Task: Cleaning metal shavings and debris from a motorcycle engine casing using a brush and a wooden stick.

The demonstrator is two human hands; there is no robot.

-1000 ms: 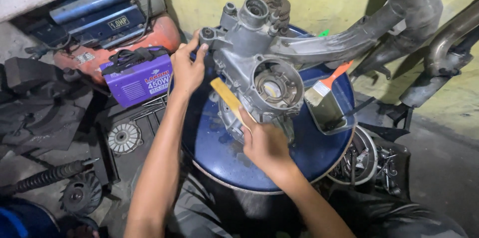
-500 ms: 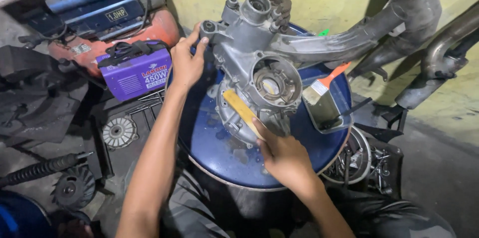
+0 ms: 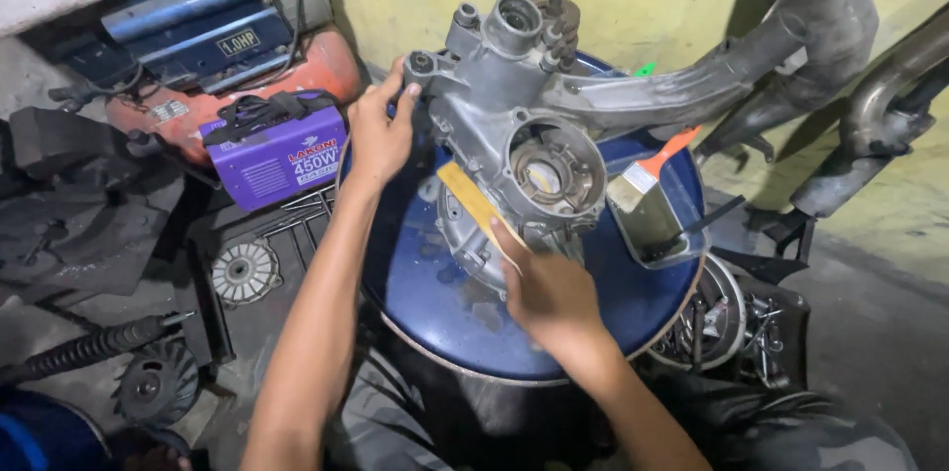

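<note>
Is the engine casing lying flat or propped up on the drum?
Propped up: engine casing stands tilted on the blue drum, left hand steadying it.

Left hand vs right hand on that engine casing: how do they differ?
The left hand grips the upper left corner of the grey engine casing, fingers wrapped around it; the right hand sits lower, at the casing's near side. The left hand holds only the casing; the right hand holds a yellow strip against it. Both are bare and work over the blue drum top.

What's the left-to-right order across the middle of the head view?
Purple box-shaped machine → left hand on the grey engine casing → yellow strip in the right hand → cut-open can with orange-handled brush → exhaust pipes.
</note>
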